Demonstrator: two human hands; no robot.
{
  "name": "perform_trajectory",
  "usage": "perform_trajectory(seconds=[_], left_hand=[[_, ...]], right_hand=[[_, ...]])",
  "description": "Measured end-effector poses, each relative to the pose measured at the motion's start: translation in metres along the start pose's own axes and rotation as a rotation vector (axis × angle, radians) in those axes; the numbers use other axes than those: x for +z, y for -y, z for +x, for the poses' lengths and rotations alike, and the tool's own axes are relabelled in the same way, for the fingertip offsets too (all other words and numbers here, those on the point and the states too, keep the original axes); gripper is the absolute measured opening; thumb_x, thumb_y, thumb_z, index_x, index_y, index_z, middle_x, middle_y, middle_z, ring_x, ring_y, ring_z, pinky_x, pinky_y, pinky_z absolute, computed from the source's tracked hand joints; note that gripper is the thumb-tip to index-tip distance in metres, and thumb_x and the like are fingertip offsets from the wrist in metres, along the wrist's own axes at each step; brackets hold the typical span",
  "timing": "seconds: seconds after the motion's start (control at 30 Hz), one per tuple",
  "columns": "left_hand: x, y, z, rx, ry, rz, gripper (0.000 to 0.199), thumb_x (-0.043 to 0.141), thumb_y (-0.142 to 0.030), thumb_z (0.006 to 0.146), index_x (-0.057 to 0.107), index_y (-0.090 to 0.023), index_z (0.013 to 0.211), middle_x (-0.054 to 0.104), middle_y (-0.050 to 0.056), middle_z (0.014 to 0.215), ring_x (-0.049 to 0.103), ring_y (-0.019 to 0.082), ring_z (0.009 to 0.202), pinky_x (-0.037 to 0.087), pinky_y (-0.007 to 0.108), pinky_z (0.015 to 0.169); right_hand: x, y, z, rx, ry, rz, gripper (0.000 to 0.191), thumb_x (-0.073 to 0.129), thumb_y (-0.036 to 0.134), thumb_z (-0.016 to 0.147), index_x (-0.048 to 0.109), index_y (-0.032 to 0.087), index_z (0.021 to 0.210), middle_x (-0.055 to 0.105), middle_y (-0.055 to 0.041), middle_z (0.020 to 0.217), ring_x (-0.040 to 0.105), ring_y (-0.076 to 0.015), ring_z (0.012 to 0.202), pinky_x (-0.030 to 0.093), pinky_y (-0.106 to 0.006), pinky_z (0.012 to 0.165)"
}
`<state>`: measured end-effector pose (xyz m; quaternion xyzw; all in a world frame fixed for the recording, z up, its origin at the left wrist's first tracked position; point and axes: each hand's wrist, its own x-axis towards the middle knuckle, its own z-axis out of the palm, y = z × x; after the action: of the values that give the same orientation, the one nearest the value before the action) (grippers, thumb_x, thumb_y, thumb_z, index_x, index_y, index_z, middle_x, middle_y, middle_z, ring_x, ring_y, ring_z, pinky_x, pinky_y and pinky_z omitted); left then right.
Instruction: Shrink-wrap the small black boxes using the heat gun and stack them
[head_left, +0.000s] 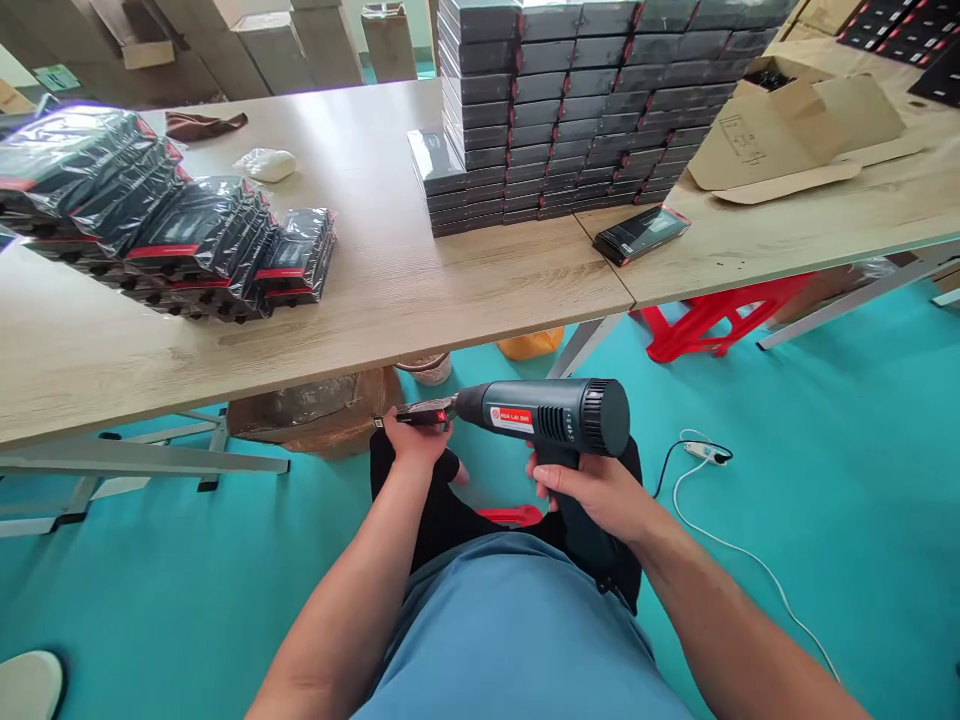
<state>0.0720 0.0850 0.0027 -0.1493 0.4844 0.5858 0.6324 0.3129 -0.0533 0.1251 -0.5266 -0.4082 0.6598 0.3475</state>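
My right hand is wrapped round the handle of a dark heat gun with a red label on its barrel. The nozzle points left, close against a small black-and-red box that seems to have clear film on it. That box lies in my left hand, with the fingers curled under and around it. Both hands are in front of the table's near edge, above my lap. On the table to the left stand stacked boxes in clear film. A tall stack of dark boxes rises at the back.
A single dark box lies beside the tall stack. An open cardboard carton is at the right on the wooden table. Beneath are a red stool and a wrapped carton. A power strip with cords lies on the floor.
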Motion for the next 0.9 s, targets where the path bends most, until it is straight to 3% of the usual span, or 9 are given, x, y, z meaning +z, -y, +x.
perform_trajectory(seconds=[0.13, 0.3, 0.4, 0.47, 0.6, 0.73, 0.8, 0.9], left_hand=[[0.0, 0.001, 0.001, -0.002, 0.024, -0.015, 0.03, 0.044, -0.05, 0.094, 0.055, -0.023, 0.086, 0.061, 0.005, 0.082, 0.063, 0.025, 0.077, 0.053, 0.041, 0.074], [0.0, -0.002, 0.0, -0.03, 0.016, -0.01, 0.032, 0.044, -0.053, 0.095, 0.057, -0.023, 0.098, 0.067, 0.009, 0.1, 0.067, 0.029, 0.094, 0.054, 0.045, 0.078], [-0.001, -0.002, -0.001, -0.051, 0.08, -0.022, 0.035, 0.043, -0.053, 0.095, 0.058, -0.022, 0.101, 0.067, 0.012, 0.106, 0.067, 0.032, 0.101, 0.055, 0.044, 0.076], [-0.002, -0.002, 0.0, -0.052, 0.098, -0.022, 0.035, 0.044, -0.053, 0.095, 0.058, -0.021, 0.101, 0.067, 0.012, 0.106, 0.067, 0.032, 0.099, 0.055, 0.044, 0.075], [-0.006, -0.003, 0.0, -0.051, 0.12, -0.005, 0.031, 0.045, -0.048, 0.095, 0.06, -0.021, 0.098, 0.068, 0.01, 0.101, 0.068, 0.03, 0.093, 0.055, 0.044, 0.075], [-0.009, -0.005, -0.002, 0.001, 0.163, 0.007, 0.04, 0.045, -0.057, 0.094, 0.061, -0.021, 0.094, 0.067, 0.01, 0.092, 0.068, 0.032, 0.091, 0.056, 0.05, 0.079], [-0.011, -0.006, -0.003, 0.034, 0.186, -0.017, 0.042, 0.047, -0.062, 0.092, 0.06, -0.022, 0.092, 0.065, 0.007, 0.085, 0.068, 0.03, 0.086, 0.056, 0.048, 0.078], [-0.017, -0.008, -0.001, 0.03, 0.228, -0.044, 0.041, 0.051, -0.065, 0.09, 0.059, -0.025, 0.09, 0.061, 0.002, 0.077, 0.065, 0.023, 0.073, 0.053, 0.037, 0.065]], right_hand=[[0.0, 0.0, 0.005, -0.001, 0.06, 0.042, 0.025, 0.074, 0.037, 0.084, 0.071, 0.016, 0.097, 0.071, -0.0074, 0.089, 0.063, -0.0195, 0.071, 0.054, -0.035, 0.063], [-0.017, 0.003, 0.006, 0.043, -0.182, 0.117, 0.032, 0.076, 0.037, 0.078, 0.07, 0.015, 0.1, 0.07, -0.0057, 0.082, 0.064, -0.0197, 0.073, 0.053, -0.03, 0.059], [-0.025, 0.002, 0.003, 0.088, -0.046, 0.213, 0.035, 0.079, 0.035, 0.076, 0.071, 0.014, 0.102, 0.072, -0.008, 0.091, 0.064, -0.0173, 0.069, 0.052, -0.028, 0.056], [-0.026, 0.0, 0.002, 0.054, -0.028, 0.237, 0.034, 0.078, 0.035, 0.077, 0.072, 0.014, 0.103, 0.072, -0.0087, 0.093, 0.064, -0.017, 0.069, 0.053, -0.028, 0.056], [-0.026, -0.004, 0.004, 0.043, -0.134, 0.263, 0.032, 0.078, 0.034, 0.078, 0.072, 0.015, 0.103, 0.071, -0.0069, 0.089, 0.064, -0.0166, 0.07, 0.053, -0.026, 0.056], [-0.028, -0.007, 0.0, 0.078, 0.067, 0.282, 0.033, 0.079, 0.032, 0.077, 0.073, 0.014, 0.104, 0.073, -0.0105, 0.094, 0.065, -0.0174, 0.067, 0.052, -0.028, 0.054], [-0.03, -0.01, -0.003, 0.071, 0.013, 0.29, 0.033, 0.079, 0.033, 0.078, 0.073, 0.014, 0.105, 0.073, -0.0094, 0.094, 0.065, -0.0167, 0.069, 0.053, -0.027, 0.056], [-0.03, -0.017, -0.008, 0.1, -0.091, 0.307, 0.033, 0.079, 0.034, 0.079, 0.073, 0.016, 0.106, 0.071, -0.0065, 0.092, 0.064, -0.0154, 0.07, 0.054, -0.025, 0.056]])
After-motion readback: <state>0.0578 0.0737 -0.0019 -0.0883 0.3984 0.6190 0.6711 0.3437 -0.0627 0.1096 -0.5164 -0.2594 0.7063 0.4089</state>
